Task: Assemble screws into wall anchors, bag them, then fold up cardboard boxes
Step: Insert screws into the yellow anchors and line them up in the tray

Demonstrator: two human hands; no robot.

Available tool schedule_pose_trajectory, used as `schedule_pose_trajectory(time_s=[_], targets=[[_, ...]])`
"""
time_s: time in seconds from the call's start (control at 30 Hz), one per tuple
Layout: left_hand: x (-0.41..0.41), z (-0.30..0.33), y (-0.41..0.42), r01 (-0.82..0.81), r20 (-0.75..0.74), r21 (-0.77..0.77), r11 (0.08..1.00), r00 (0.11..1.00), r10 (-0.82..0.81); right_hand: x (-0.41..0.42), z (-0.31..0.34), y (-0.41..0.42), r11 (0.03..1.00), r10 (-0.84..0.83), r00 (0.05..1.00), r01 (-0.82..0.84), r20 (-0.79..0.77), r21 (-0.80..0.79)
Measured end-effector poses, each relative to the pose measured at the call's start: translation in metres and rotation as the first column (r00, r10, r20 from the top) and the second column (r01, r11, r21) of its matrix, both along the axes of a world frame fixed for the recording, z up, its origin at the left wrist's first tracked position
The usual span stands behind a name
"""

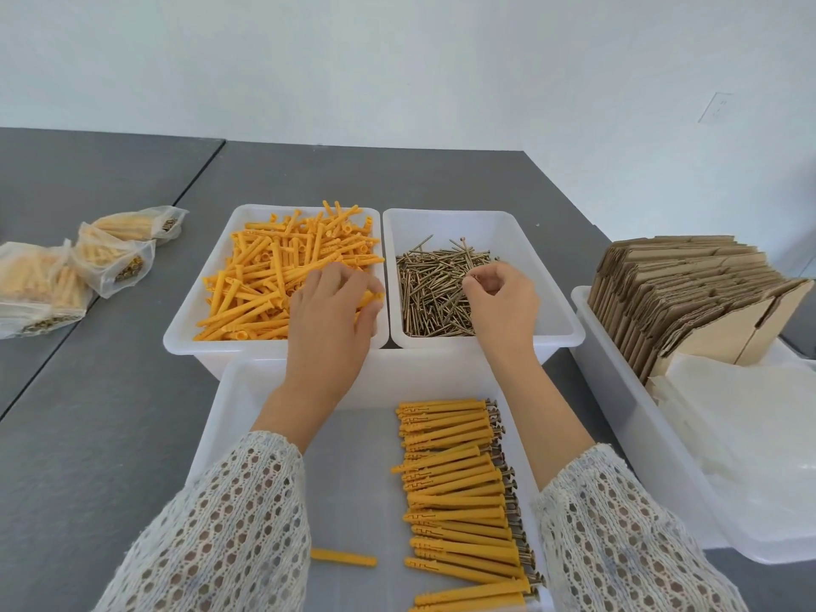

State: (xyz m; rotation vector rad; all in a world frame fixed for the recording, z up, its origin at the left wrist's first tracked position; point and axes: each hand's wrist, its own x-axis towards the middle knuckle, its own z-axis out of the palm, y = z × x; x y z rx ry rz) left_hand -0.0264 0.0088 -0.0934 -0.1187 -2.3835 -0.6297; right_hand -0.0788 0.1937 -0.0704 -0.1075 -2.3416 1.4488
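While the left hand (329, 302) reaches into the bin of orange wall anchors (282, 276), its fingers (368, 309) curl round one anchor near the bin's right side. The right hand (501, 298) is over the bin of screws (437, 293), and its fingers look pinched together on a screw, though the screw is too small to see well.

A lot of the work looks done. In the near tray (353, 479) lies a long neat row of finished anchors (459, 492), each with a screw head poking out on the right. One lone anchor (343, 558) lies apart from the row, near the left sleeve, and I cannot tell if it has a screw in it. On the counter (110, 413), far to the left, sit some filled bags (66, 276) of anchors and screws, so some bagging is done too.

A lot is left as well. Both far bins are still quite full. The finished row in the tray is not in a bag yet. On the right, a long bin (618, 390) holds a stack of flat cardboard boxes (689, 298), standing on edge, and none of them is folded up. Just in front of them lies a pile of what look like clear empty bags (742, 417).
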Motion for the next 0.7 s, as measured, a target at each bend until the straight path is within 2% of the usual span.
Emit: schedule_pose_trajectory(time_s=[0.07,0.17,0.33,0.57,0.7], targets=[[0.0,0.002,0.003,0.117,-0.087,0.021,0.993,0.99,-0.115,0.001,0.001,0.0,0.998,-0.007,1.0,0.006,-0.015,-0.056],[0.001,0.001,0.007,0.239,-0.063,0.104,0.965,0.97,-0.233,0.004,0.004,0.002,0.991,-0.011,0.999,0.005,-0.047,-0.132],[0.002,-0.005,0.012,0.213,-0.047,-0.014,0.977,0.976,-0.213,0.006,0.008,0.002,0.95,0.006,0.999,-0.021,-0.048,-0.313],[0.0,-0.008,0.011,0.219,-0.004,0.031,0.975,0.976,-0.219,0.01,0.013,-0.005,0.881,0.066,0.997,-0.071,-0.028,-0.468],[0.0,-0.007,0.011,0.239,0.01,0.033,0.97,0.971,-0.24,0.012,0.015,-0.008,0.866,0.085,0.995,-0.095,-0.042,-0.491]])
